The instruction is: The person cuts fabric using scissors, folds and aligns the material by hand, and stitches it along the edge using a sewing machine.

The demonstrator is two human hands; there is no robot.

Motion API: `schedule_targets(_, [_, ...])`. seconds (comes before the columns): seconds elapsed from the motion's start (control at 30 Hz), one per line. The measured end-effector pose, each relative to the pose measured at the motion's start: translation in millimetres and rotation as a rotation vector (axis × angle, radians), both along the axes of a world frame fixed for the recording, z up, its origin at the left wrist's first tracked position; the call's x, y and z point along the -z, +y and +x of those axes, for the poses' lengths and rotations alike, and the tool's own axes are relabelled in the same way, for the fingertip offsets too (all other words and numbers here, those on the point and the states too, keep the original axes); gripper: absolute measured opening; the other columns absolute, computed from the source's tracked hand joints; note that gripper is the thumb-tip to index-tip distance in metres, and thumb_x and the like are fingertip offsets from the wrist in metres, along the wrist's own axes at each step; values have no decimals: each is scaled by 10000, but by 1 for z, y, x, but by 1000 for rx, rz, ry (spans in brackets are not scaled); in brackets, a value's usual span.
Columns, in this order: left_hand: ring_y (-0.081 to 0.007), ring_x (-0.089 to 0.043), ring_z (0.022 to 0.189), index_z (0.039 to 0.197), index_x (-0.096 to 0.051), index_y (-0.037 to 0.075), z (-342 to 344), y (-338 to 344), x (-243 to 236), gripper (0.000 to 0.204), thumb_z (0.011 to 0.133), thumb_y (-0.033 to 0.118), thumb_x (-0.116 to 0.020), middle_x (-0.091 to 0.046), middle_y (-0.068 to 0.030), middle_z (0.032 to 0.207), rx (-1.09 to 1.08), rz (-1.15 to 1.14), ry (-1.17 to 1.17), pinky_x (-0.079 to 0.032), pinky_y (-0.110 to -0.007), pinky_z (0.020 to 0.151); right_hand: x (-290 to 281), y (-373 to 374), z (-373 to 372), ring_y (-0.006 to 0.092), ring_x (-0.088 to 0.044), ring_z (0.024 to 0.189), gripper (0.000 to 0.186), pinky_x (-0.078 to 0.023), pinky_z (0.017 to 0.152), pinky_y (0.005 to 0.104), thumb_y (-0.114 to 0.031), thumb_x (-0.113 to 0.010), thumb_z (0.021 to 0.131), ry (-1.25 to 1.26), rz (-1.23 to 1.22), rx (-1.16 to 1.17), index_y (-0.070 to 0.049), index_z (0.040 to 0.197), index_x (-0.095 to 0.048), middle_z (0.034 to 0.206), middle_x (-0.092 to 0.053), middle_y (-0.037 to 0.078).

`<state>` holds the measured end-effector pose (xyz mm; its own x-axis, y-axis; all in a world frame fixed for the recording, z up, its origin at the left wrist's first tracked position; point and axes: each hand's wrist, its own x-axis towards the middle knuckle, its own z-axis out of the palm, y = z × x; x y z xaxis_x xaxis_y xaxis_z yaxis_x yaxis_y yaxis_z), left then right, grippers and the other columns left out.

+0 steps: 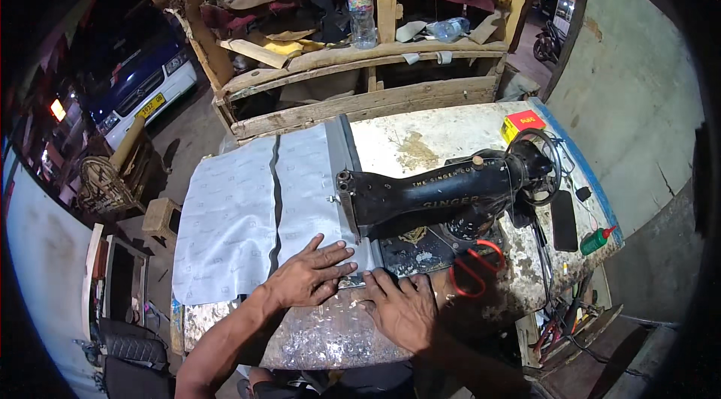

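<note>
A black sewing machine [435,192] stands on the worn table, its needle end over a large grey sheet [225,211] that looks like upholstery backing or vinyl. A dark wavy strip [277,196] runs down the sheet, and a darker grey band lines its right edge. My left hand [312,273] lies on the sheet with fingers stretched toward the needle end, pressing it down. Just right of it, my right hand [402,310] rests palm down, fingertips at the sheet's near right corner. Nothing shows gripped in either hand. Red-handled scissors [473,268] lie by the machine's base.
On the table's right are a red-yellow box [522,125], a black phone [564,220] and a green bottle with red tip [598,240]. Behind stands a wooden frame [368,102] holding a water bottle [362,12] and scraps. An open drawer [571,331] with tools juts out at right.
</note>
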<state>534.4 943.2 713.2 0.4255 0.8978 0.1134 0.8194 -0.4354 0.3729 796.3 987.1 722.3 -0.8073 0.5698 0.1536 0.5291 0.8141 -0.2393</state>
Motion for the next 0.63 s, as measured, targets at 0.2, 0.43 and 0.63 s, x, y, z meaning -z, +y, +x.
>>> schedule_targets(0.2, [-322,-414,1440,1375,-619,145,-9,14,0,538,841,159,-550,-494,-139,1510,15,-5,-15,-199,-593,1223,4,9,-9,288,-664,912,531,-431,861,491,-350,-611,928,-10,-8,22,-72,1377,-556,1368,-555,108])
schedule_targets(0.43, [-343,-450,1410,1381,-612,146,-20,29,3,559,824,153,-560,-518,-157,1479,11,50,-26,-223,-616,1206,3,12,-17,274,-683,956,524,-445,866,531,-317,-632,907,35,-4,82,-99,1378,-561,1395,-541,89])
schedule_targets(0.63, [-314,-445,1419,1393,-597,142,-35,42,13,583,811,170,-618,-512,-127,1494,-5,74,-13,-227,-600,1204,13,20,-18,285,-681,1001,537,-446,893,534,-355,-649,919,103,-69,58,-136,1400,-554,1415,-526,96])
